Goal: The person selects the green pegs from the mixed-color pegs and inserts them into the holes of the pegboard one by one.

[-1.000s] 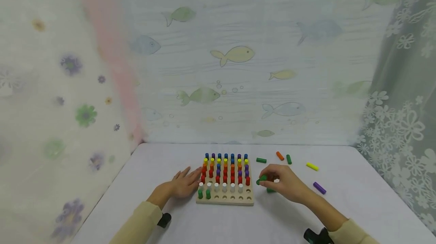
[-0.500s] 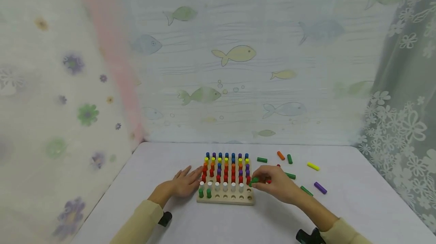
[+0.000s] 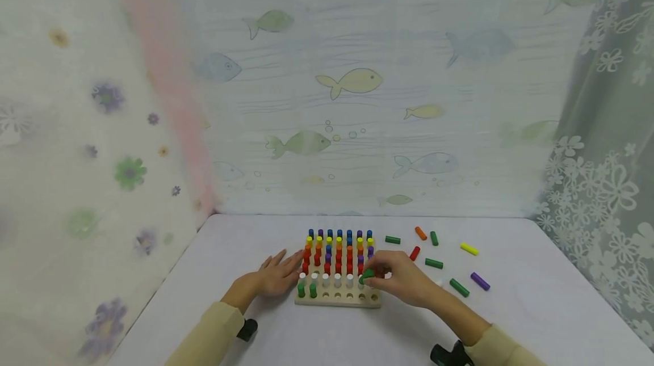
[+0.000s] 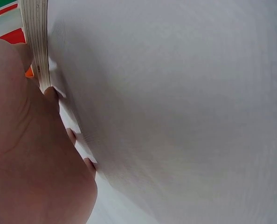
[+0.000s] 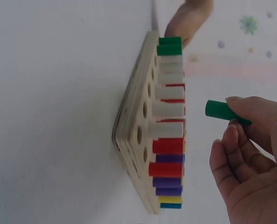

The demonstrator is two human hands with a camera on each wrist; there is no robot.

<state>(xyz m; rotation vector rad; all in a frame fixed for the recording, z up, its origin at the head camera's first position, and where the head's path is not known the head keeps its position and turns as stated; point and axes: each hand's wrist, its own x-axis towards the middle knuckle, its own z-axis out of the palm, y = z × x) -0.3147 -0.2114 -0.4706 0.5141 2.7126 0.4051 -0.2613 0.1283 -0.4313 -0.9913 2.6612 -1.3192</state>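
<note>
Right hand [image 3: 403,280] pinches 1 smooth green cylinder [image 5: 218,110] above right side of round-holed, layered-wood pegboard [image 3: 337,303]. Left hand [image 3: 278,276] lies flat, fingers extended, against board's left edge. 2 green pegs [image 3: 307,290] upright; loose cylinders [image 3: 459,287] on white cloth [image 3: 245,241].

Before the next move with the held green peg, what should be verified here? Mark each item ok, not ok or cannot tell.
1. Held green peg pinched securely between the right hand's thumb and fingers: looks ok.
2. Pegboard steadied: ok, left hand touches its left edge.
3. Front-row holes available: ok, five open beside two standing green pegs.
4. White row complete: not ok, its right-end hole is empty.
5. Held peg lined up over a particular hole: cannot tell.
</note>
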